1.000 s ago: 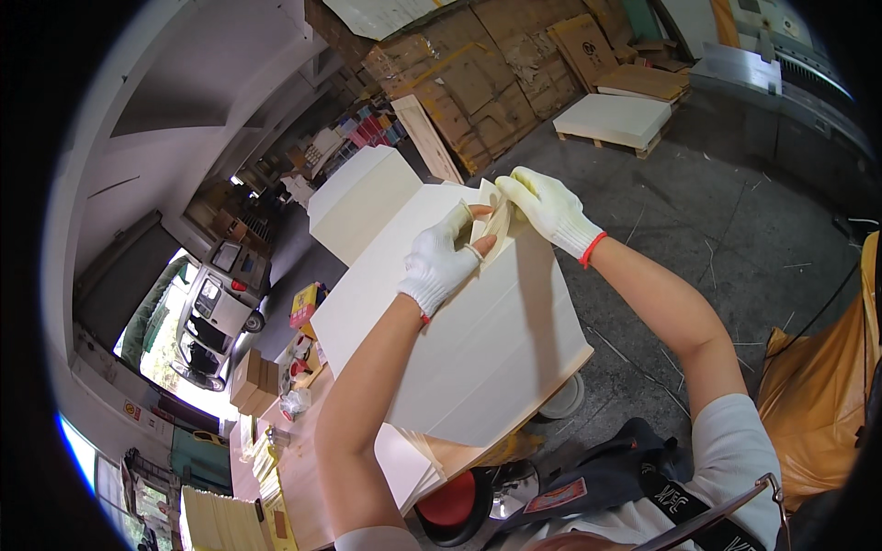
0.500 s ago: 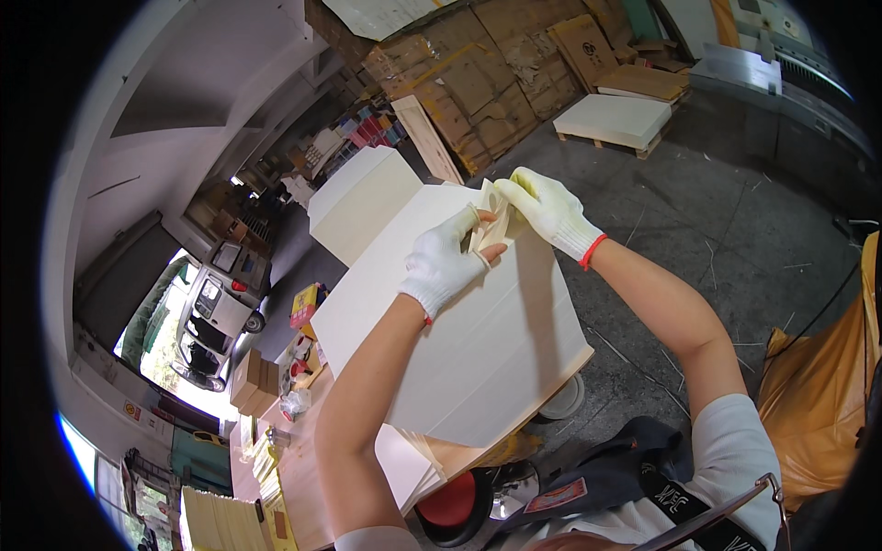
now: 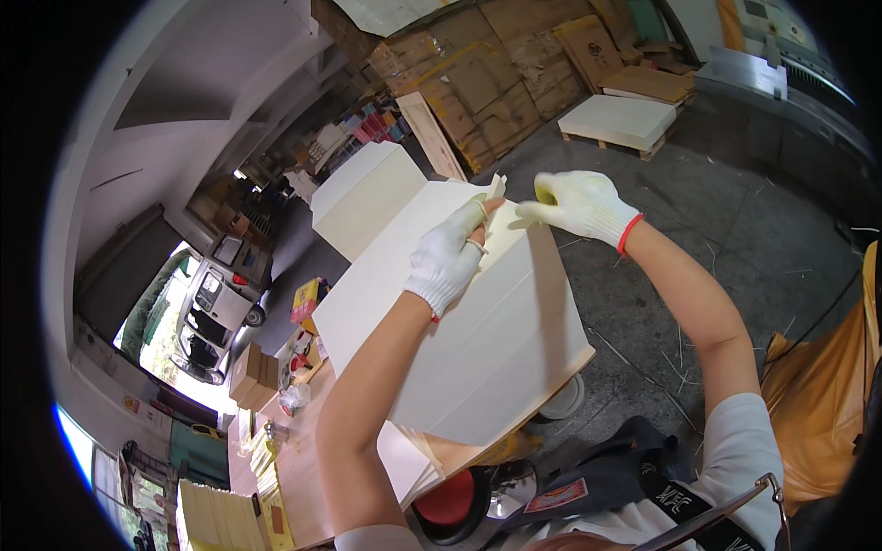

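A large stack of white card sheets [image 3: 441,367] lies in front of me, its right side in shadow. My left hand [image 3: 446,253], in a white knit glove with bare fingertips, rests at the stack's far end. Its fingers are closed on a narrow folded piece of white card [image 3: 497,186] that stands up beyond the fingertips. My right hand [image 3: 588,207], in a white glove with a red cuff, is just right of that piece and apart from it. A gap shows between its thumb and curled fingers; the tips are blurred and nothing is seen in them.
Another block of pale sheets [image 3: 367,197] sits beyond the stack, at left. A wooden table [image 3: 303,459] with small boxes and bags is at lower left. A low pallet [image 3: 617,121] bears white sheets at the back. An orange cover [image 3: 818,395] hangs at right.
My right hand has let go of the folded card piece and moved right, away from it. My left hand keeps its grip, and the piece now looks flatter and narrower.
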`<state>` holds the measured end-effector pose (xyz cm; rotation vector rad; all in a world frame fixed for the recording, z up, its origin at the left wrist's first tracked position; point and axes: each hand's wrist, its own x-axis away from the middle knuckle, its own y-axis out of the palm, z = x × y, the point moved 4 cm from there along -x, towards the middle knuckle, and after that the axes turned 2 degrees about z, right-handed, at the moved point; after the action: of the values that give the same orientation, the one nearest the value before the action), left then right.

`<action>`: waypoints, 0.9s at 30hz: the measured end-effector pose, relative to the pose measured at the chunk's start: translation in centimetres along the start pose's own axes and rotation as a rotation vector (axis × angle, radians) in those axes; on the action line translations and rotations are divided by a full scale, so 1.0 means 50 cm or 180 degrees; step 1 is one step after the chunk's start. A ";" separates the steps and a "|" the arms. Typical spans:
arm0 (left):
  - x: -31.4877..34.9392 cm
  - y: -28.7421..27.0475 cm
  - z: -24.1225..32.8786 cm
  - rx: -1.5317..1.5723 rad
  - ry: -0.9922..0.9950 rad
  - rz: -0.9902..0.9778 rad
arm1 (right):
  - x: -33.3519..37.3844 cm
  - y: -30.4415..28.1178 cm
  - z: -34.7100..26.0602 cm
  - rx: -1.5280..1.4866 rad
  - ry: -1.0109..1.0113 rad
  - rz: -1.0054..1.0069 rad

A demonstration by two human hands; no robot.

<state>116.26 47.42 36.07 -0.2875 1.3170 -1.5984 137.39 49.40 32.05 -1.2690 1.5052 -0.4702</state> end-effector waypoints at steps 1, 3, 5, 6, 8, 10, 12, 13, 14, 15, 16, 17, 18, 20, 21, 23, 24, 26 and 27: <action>-0.002 0.002 -0.004 -0.0028 -0.0002 -0.0023 | 0.001 -0.002 -0.005 0.0115 -0.0281 0.0032; -0.001 0.000 -0.007 -0.0045 -0.0067 -0.0067 | 0.003 -0.007 -0.020 0.0339 -0.0852 0.0097; -0.006 0.003 0.002 0.0003 -0.0139 -0.0139 | -0.008 -0.007 -0.014 0.0202 -0.1124 0.0662; -0.010 0.009 0.001 0.0084 -0.0132 -0.0167 | -0.013 -0.007 -0.013 0.0136 -0.1260 0.0946; -0.009 0.012 -0.011 0.0206 -0.0171 -0.0209 | -0.030 0.008 -0.026 -0.0691 -0.0808 0.0727; -0.009 0.009 -0.011 0.0054 -0.0220 -0.0235 | -0.034 0.028 -0.031 -0.1794 0.0012 0.0259; -0.011 0.011 -0.009 0.0078 -0.0324 -0.0298 | -0.041 0.051 -0.016 -0.2289 0.0286 0.0164; -0.010 0.009 -0.007 0.0158 -0.0427 -0.0343 | -0.035 0.053 -0.016 -0.2386 0.0390 0.0210; -0.010 0.009 -0.008 0.0239 -0.0529 -0.0388 | -0.030 0.055 -0.016 -0.2483 0.0496 0.0256; -0.010 0.009 -0.010 0.0130 -0.0377 -0.0322 | -0.028 0.056 -0.018 -0.2483 0.0515 0.0319; -0.011 0.010 -0.016 0.0013 -0.0223 -0.0257 | -0.026 0.059 -0.020 -0.2489 0.0533 0.0387; -0.010 0.009 -0.019 -0.0104 -0.0069 -0.0192 | -0.025 0.061 -0.021 -0.2495 0.0551 0.0454; -0.009 0.010 -0.023 -0.0041 -0.0110 -0.0219 | -0.025 0.065 -0.022 -0.2480 0.0543 0.0454; -0.012 0.014 -0.025 0.0105 -0.0171 -0.0277 | -0.023 0.066 -0.018 -0.2426 0.0538 0.0469; -0.012 0.013 -0.022 0.0197 -0.0269 -0.0324 | -0.022 0.066 -0.017 -0.2404 0.0573 0.0476; -0.012 0.012 -0.016 0.0381 -0.0471 -0.0413 | -0.020 0.066 -0.015 -0.2359 0.0636 0.0484; -0.012 0.012 -0.012 0.0179 -0.0316 -0.0350 | -0.020 0.063 -0.015 -0.2318 0.0621 0.0440; -0.009 0.012 -0.005 -0.0225 -0.0013 -0.0219 | -0.018 0.052 -0.018 -0.2237 0.0587 0.0345; -0.007 0.014 -0.001 -0.0369 0.0194 -0.0167 | -0.015 0.043 -0.013 -0.2130 0.0542 0.0525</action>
<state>116.79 47.79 35.60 -0.3491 1.4624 -1.5879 135.72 50.63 30.91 -1.6165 1.9853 0.0543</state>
